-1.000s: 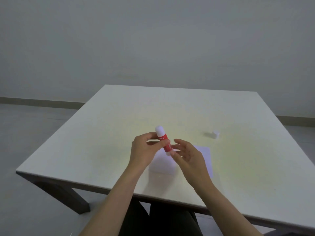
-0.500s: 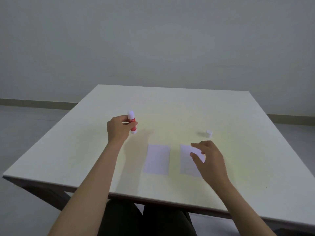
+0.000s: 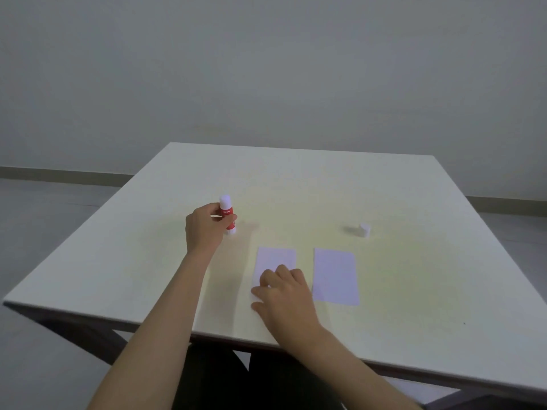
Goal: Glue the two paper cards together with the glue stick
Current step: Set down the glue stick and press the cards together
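Note:
Two white paper cards lie side by side near the table's front edge. My right hand (image 3: 284, 294) rests flat on the near end of the left card (image 3: 276, 258), fingers spread. Nothing covers the right card (image 3: 335, 276). To the left and further back, my left hand (image 3: 205, 227) grips the red glue stick (image 3: 227, 213), which stands upright with its base on or just above the table and its white tip up. The small white cap (image 3: 364, 230) lies beyond the right card.
The white square table (image 3: 296, 184) stands in front of a plain grey wall. My dark-clothed legs show below the front edge. The table's dark legs show at the bottom left and right.
My right hand has moved left from the right card onto the left card. My left hand still holds the glue stick upright at the left, hardly moved.

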Demonstrator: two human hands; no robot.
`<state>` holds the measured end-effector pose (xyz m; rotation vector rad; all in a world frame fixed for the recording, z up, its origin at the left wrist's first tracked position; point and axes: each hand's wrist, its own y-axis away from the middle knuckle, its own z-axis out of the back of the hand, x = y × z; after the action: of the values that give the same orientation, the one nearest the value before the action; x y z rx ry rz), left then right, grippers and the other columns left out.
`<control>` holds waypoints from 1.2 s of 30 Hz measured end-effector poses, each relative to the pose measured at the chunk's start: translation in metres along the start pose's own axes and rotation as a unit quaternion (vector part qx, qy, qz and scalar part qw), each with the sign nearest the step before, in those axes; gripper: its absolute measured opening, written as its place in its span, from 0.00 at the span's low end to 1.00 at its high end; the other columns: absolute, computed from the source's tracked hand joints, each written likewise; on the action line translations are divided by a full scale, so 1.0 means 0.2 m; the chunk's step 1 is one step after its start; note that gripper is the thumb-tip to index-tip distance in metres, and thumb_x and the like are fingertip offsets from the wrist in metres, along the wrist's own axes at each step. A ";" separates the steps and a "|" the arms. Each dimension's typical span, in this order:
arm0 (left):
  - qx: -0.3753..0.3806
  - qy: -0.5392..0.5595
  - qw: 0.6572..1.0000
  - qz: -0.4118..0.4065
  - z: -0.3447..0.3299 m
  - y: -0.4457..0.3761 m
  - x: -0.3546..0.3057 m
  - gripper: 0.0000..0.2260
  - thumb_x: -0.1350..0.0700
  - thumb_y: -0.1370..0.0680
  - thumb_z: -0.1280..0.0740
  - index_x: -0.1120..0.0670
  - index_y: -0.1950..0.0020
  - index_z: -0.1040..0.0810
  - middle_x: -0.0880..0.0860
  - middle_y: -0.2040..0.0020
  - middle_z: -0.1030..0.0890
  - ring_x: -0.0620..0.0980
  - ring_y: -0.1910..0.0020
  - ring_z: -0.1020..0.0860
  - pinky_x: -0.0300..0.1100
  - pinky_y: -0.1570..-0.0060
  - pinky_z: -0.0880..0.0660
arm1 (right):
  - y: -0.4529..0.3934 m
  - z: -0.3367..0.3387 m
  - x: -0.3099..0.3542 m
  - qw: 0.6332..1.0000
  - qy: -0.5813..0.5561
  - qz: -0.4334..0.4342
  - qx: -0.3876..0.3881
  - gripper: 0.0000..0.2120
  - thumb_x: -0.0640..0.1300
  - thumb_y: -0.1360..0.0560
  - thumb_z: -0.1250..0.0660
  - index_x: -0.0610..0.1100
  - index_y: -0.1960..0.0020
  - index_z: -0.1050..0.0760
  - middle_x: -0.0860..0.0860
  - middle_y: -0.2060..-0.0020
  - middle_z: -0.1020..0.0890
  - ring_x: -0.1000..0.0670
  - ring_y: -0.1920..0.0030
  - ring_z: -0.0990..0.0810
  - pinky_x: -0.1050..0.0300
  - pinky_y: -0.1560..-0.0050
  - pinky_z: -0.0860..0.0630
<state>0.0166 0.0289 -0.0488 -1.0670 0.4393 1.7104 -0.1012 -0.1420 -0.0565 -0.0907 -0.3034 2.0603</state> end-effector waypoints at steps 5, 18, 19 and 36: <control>0.006 -0.004 1.000 0.000 -0.01 0.01 0.03 0.04 0.53 0.30 0.28 0.51 0.59 0.20 0.52 0.56 0.16 0.51 0.59 0.20 0.41 0.62 0.32 | -0.05 0.01 0.05 0.997 0.076 -0.008 0.010 0.18 0.51 0.51 0.22 0.48 0.82 0.32 0.54 0.79 0.38 0.50 0.72 0.37 0.60 0.68 0.37; -0.056 0.026 0.998 0.001 0.03 0.10 0.02 0.39 0.41 0.31 0.28 0.53 0.26 0.40 0.53 0.30 0.36 0.52 0.33 0.32 0.49 0.38 0.30 | -0.03 0.05 0.10 0.991 0.101 0.020 -0.082 0.10 0.36 0.54 0.34 0.48 0.80 0.34 0.53 0.80 0.35 0.49 0.73 0.28 0.59 0.68 0.36; -0.099 0.048 0.994 -0.015 0.05 0.14 0.01 0.34 0.43 0.29 0.30 0.53 0.28 0.37 0.53 0.33 0.33 0.51 0.37 0.29 0.46 0.42 0.28 | -0.02 0.06 0.08 0.992 0.070 0.004 -0.108 0.11 0.36 0.51 0.31 0.47 0.78 0.32 0.52 0.80 0.31 0.48 0.73 0.28 0.59 0.68 0.34; 0.233 0.355 0.888 0.177 -0.23 0.54 -0.33 0.06 0.59 0.24 0.32 0.60 0.59 0.20 0.54 0.60 0.17 0.49 0.66 0.17 0.39 0.63 0.20 | 0.11 0.19 -0.42 0.549 -0.686 -0.415 -0.235 0.05 0.38 0.28 0.33 0.42 0.60 0.19 0.49 0.63 0.19 0.49 0.63 0.23 0.58 0.63 0.28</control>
<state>-0.0541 -0.0855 -0.0408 -1.2700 1.5100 1.3420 -0.0853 -0.2324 -0.0303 1.1883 -1.5027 0.6083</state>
